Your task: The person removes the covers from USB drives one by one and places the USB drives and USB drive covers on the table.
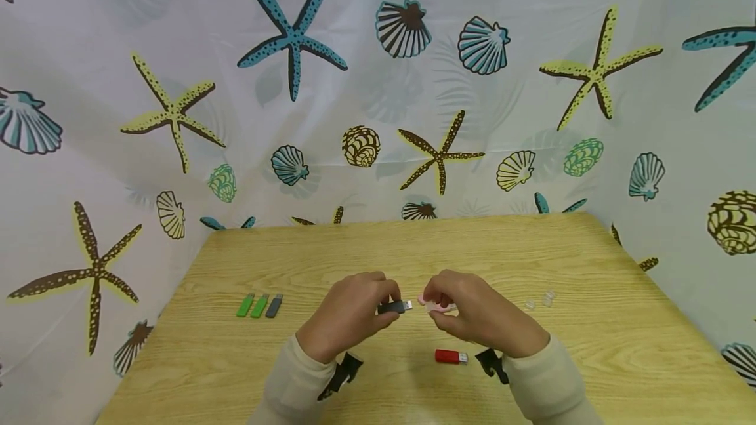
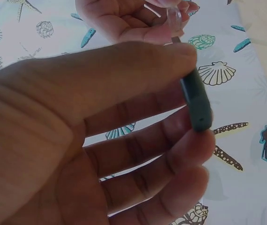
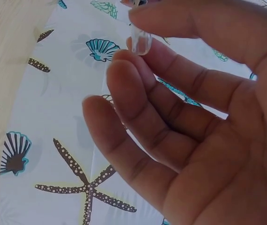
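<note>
In the head view my left hand (image 1: 357, 310) pinches a dark grey USB stick (image 1: 390, 307) between thumb and fingers, its metal plug pointing right. The left wrist view shows the stick's dark body (image 2: 196, 103) under the thumb. Facing it across a small gap, my right hand (image 1: 472, 307) pinches a small clear cap (image 3: 141, 43) by thumb and fingertips. A pink USB stick (image 1: 444, 308) shows beneath the right fingers, partly hidden by them. Nearer me, a red USB stick (image 1: 451, 357) lies uncapped on the table, plug to the right.
On the wooden table (image 1: 354, 248), two green USB sticks (image 1: 245, 306) and a grey one (image 1: 274, 306) stand in a row at left. Clear caps (image 1: 548, 298) lie to the right of my right hand. A shell-and-starfish patterned cloth (image 1: 366, 195) surrounds the table's back and sides.
</note>
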A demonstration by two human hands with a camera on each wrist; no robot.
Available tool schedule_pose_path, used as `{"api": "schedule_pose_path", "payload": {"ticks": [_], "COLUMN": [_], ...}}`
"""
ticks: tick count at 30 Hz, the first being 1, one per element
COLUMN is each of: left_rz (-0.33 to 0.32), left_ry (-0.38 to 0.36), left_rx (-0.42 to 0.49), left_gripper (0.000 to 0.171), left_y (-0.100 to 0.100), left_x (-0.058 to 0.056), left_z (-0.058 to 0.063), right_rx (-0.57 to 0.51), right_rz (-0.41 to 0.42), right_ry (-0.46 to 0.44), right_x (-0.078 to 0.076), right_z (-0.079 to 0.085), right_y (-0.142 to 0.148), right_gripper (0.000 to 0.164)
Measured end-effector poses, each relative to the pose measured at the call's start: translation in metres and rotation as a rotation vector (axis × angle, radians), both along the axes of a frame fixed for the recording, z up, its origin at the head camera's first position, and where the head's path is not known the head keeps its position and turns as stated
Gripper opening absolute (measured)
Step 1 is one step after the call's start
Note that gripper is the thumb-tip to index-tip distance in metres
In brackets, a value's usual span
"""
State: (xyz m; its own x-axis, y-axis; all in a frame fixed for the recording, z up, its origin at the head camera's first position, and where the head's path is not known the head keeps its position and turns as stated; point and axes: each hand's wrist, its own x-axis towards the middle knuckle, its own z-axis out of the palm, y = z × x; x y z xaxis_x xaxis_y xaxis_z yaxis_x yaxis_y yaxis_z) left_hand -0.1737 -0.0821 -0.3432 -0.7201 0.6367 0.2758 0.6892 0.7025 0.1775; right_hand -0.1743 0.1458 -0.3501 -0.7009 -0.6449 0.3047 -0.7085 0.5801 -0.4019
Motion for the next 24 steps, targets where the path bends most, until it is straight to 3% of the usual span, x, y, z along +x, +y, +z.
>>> {"api": "schedule_pose_path", "payload": {"ticks": [10, 24], "left_rz": [0.048, 0.098], "left_ry": [-0.003, -0.044], "left_rx": [-0.009, 0.003], "left_gripper": [0.013, 0.011], "left_y": [-0.006, -0.018], "left_x": [-0.009, -0.02], "left_z": [-0.005, -0.012], "right_rx": [-0.02, -0.031], "right_rz": [-0.029, -0.148], "right_ry": [0.01, 0.006], "right_x": [-0.005, -0.013], "right_z": [-0.002, -0.008], "right_y": [0.009, 0.021], "right_gripper": [0.013, 0.014]}}
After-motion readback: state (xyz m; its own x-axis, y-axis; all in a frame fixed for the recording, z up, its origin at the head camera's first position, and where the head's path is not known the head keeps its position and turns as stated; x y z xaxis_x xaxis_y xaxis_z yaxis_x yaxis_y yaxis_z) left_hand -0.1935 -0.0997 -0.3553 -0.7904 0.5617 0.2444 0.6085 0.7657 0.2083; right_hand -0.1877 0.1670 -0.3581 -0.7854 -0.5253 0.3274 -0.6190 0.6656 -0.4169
